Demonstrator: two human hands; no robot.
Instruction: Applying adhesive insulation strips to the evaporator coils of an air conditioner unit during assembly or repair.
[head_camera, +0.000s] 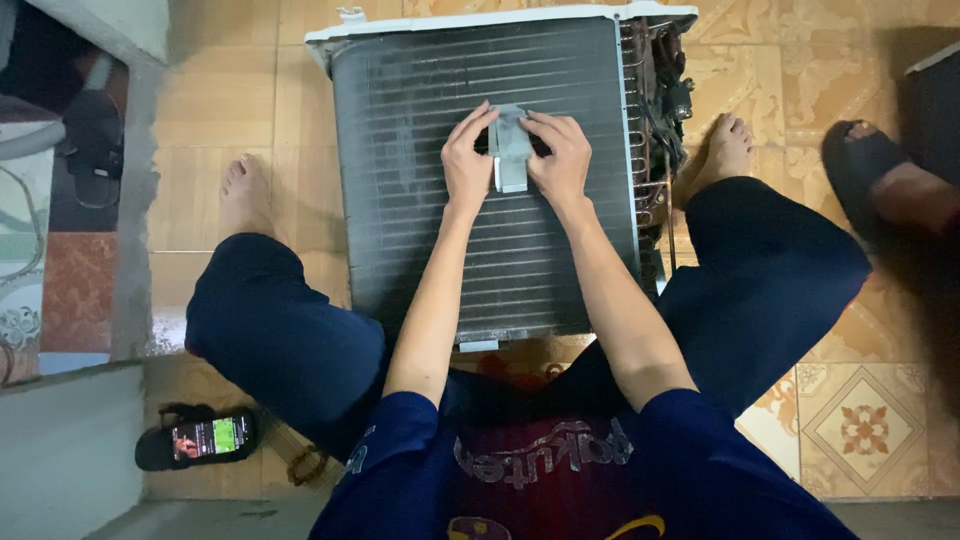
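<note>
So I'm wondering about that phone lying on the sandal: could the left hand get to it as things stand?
Probably yes, once it lets go. The left hand and the right hand both grip a small grey tool on the coil fins. The phone lies beside the left knee, nothing covering it.

Tiled floor (860, 430) bearing a finned air-conditioner unit (420, 200) at twelve o'clock, a lit phone (210, 437) on a sandal (155, 450) at eight.

Head cam only, looks straight down, close over seated person's arms, finned coil unit (480, 180) centre frame
</note>
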